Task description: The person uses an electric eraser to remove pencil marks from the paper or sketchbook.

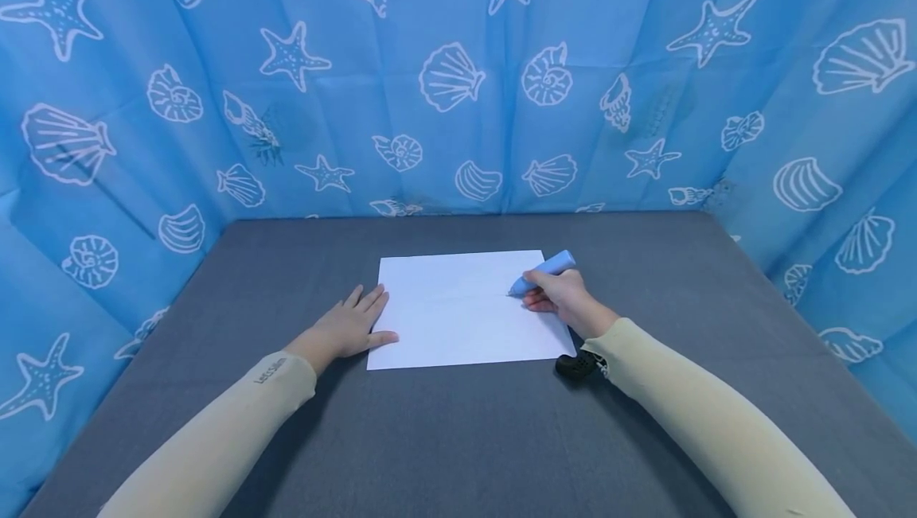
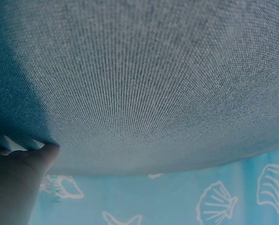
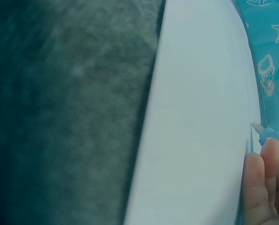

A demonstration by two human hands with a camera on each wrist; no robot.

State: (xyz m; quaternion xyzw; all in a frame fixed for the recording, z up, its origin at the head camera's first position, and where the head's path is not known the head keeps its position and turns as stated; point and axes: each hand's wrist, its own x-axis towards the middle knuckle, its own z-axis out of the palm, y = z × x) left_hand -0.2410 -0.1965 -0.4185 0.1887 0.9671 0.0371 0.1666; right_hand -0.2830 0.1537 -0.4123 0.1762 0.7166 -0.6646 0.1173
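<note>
A white sheet of paper (image 1: 458,327) lies flat on the grey cloth-covered table. My right hand (image 1: 562,299) grips a thick light-blue pen (image 1: 555,263) with a narrow tip, slanted down to the paper right of its middle. In the right wrist view the pale pen tip (image 3: 257,127) is right at the paper, beside the end of a faint line. A faint, thin line (image 1: 458,297) runs across the sheet, left of the tip. My left hand (image 1: 349,325) rests with spread fingers over the sheet's left edge; in the left wrist view only part of that hand (image 2: 18,173) shows.
The grey tabletop (image 1: 430,438) stretches around the paper on all sides. A blue curtain (image 1: 401,88) with white shells and starfish hangs along the back and sides. A small black object (image 1: 575,367) sits at my right cuff, by the sheet's lower right corner.
</note>
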